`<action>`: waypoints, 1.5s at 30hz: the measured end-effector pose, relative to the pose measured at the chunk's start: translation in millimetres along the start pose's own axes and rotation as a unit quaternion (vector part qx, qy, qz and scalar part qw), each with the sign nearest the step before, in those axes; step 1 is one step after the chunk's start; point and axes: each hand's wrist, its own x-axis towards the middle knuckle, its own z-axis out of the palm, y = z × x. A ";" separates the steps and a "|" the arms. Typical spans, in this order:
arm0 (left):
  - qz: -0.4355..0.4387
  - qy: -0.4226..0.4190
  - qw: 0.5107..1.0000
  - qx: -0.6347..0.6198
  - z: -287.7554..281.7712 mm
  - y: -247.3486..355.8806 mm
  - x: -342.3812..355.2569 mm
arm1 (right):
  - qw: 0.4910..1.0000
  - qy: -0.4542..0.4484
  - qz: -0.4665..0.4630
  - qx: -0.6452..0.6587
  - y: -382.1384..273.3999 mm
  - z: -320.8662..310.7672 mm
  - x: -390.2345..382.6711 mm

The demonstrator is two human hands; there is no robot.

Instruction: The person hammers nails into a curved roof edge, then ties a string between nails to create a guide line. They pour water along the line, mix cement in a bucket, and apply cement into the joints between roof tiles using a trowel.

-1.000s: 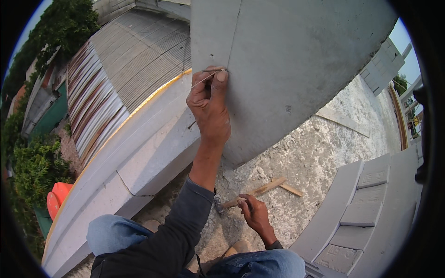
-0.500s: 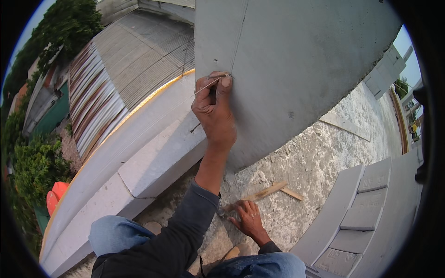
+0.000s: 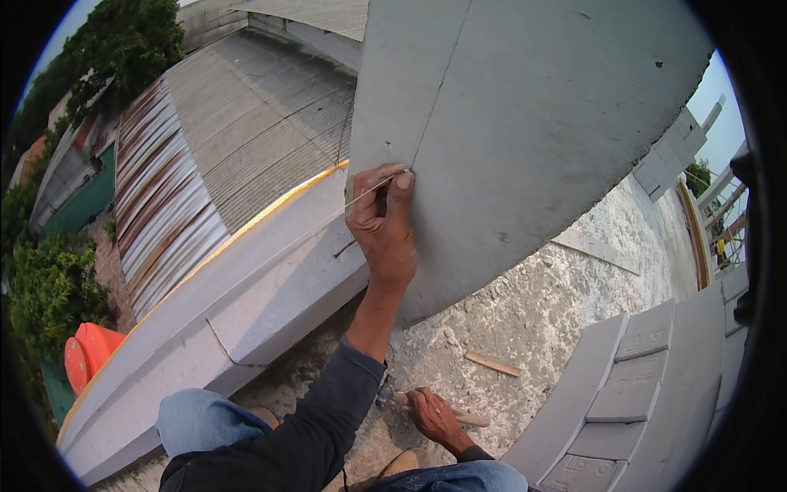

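My left hand (image 3: 384, 234) is raised against a grey plastered wall face (image 3: 525, 139). Its thumb and fingers pinch a thin pale string (image 3: 366, 193) at a small point on the wall; whether a nail is between the fingertips is hard to see. A thin dark line (image 3: 443, 78) runs down the plaster to those fingertips. Low on the right, my right hand (image 3: 434, 416) is closed around the wooden handle of a hammer (image 3: 471, 419), whose head lies by the rough floor. A nail (image 3: 344, 248) sticks out of the low block wall (image 3: 279, 320) beside my left wrist.
A wood strip (image 3: 493, 363) and a flat board (image 3: 597, 250) lie on the rubble-strewn floor (image 3: 525, 312). Stacked grey blocks (image 3: 623, 394) stand at the right. Beyond the low wall's yellow edge (image 3: 279, 205) are a drop, metal roofs (image 3: 164, 197), trees and a red object (image 3: 92, 354).
My right hand has closed around the hammer handle and drawn it away from the wood strip. The left hand keeps its pinch at the same wall spot while the view has shifted.
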 end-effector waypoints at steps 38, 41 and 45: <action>0.017 0.019 0.996 0.080 4.3 3.8 -6.3 | 0.976 0.191 -0.090 0.052 -189.7 -246.5 85.1; 0.025 0.022 0.998 0.061 5.1 2.5 -6.6 | 0.969 0.202 -0.139 0.017 -201.3 -252.6 87.4; 0.031 0.040 0.998 0.036 8.5 -0.6 -7.0 | 0.954 0.217 -0.184 -0.096 -209.6 -262.1 97.9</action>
